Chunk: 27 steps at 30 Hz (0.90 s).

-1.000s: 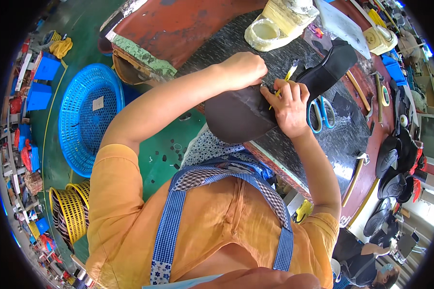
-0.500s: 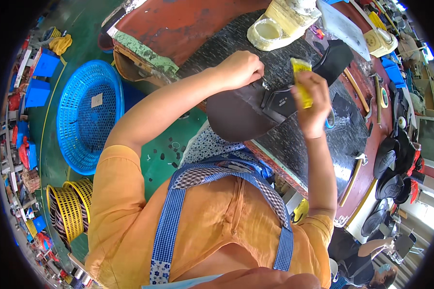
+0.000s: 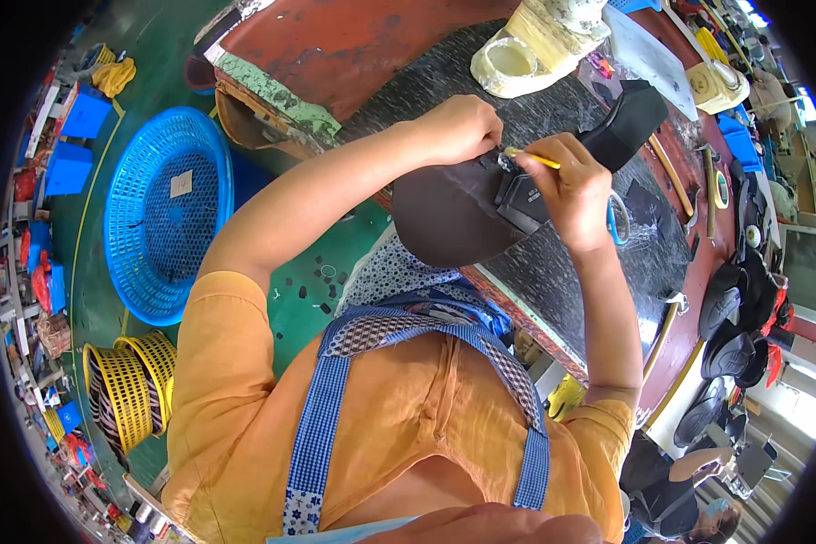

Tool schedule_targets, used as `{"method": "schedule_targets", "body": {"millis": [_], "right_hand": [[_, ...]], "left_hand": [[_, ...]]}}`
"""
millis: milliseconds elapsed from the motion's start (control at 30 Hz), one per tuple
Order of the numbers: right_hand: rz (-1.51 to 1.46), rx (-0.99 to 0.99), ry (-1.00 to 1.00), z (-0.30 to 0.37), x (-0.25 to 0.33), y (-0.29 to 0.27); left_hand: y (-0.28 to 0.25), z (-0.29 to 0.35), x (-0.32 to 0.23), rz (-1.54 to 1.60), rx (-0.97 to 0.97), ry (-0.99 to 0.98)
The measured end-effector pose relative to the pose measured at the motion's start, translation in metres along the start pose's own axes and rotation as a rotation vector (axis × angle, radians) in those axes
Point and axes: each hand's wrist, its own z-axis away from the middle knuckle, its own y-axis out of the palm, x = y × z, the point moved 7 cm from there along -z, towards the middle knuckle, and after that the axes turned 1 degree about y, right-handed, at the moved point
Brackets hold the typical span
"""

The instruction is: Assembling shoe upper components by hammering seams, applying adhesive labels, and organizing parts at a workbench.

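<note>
A dark brown, leather-like piece [image 3: 449, 213] lies over the near edge of the worktable, with a black angular part [image 3: 522, 201] on it. My left hand [image 3: 467, 127] is closed at its far edge; whatever the fingertips pinch is hidden. In my right hand [image 3: 571, 186], closed, is a flat yellow piece [image 3: 544, 160], seen nearly edge-on. Its tip reaches the dark material close to my left fingers. Beyond my right hand lies a black curved piece [image 3: 630, 122]. A blue ring-shaped handle [image 3: 617, 218] shows beside my right wrist.
A glue-crusted cream container [image 3: 517, 68] stands on the far side of the black board [image 3: 399, 95]. Hammers [image 3: 671, 177] and a tape roll [image 3: 722, 184] lie to the right. A blue basket [image 3: 118, 218] is on the left floor. Another person [image 3: 675, 494] works at lower right.
My right hand has moved left and turned, bringing the yellow piece from broadside to edge-on beside my left fingers. My left hand stays at nearly the same place.
</note>
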Motion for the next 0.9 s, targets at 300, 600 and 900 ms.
{"method": "schedule_targets", "body": {"millis": [300, 600, 900], "right_hand": [[0.042, 0.017, 0.019, -0.001, 0.007, 0.004], [0.074, 0.011, 0.038, -0.007, 0.007, 0.009], [0.029, -0.009, -0.046, -0.009, 0.02, 0.014]], "left_hand": [[0.003, -0.001, 0.006, 0.026, 0.124, -0.101], [0.001, 0.002, 0.01, 0.061, 0.075, -0.079], [-0.001, 0.008, 0.012, 0.063, 0.118, -0.137]]}}
